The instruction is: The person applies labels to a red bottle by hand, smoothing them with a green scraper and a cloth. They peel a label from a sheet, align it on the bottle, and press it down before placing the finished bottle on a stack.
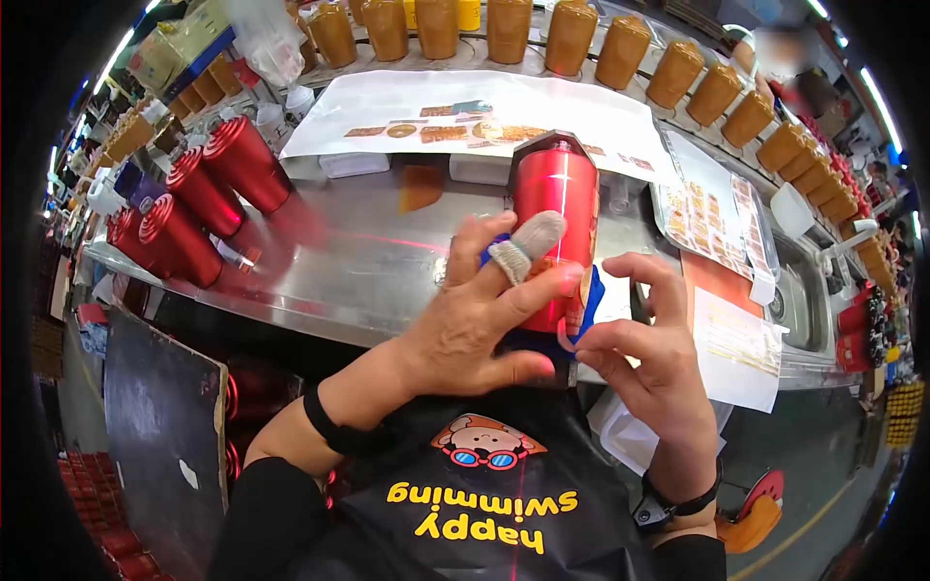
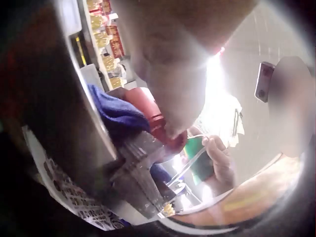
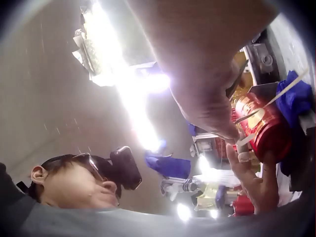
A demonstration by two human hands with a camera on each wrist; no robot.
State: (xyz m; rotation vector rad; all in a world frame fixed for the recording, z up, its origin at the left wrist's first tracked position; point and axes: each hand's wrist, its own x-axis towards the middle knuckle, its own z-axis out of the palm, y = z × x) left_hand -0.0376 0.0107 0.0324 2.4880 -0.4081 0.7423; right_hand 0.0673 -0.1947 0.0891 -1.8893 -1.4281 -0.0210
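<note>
A red canister (image 1: pixel 557 194) with a patterned label lies in a dark holder lined with blue cloth (image 1: pixel 593 308). The left hand (image 1: pixel 475 329) rests on the canister's near part with fingers spread, thumb stretched out, and a pale fabric cover (image 1: pixel 539 235) on one finger. At the canister's right side, the right hand (image 1: pixel 659 358) has its fingers bent, and in the left wrist view this hand (image 2: pixel 219 160) pinches a thin pale strip (image 2: pixel 190 165). The right wrist view shows the strip (image 3: pixel 276 96) crossing in front of the canister (image 3: pixel 271 133).
Several red canisters (image 1: pixel 242 165) stand at the left of the metal table (image 1: pixel 368 261). Label sheets (image 1: pixel 358 102) lie behind the holder, and a tray of labels (image 1: pixel 702 208) is at the right. Brown containers (image 1: pixel 509 34) line a conveyor behind; a sink (image 1: pixel 799 300) is far right.
</note>
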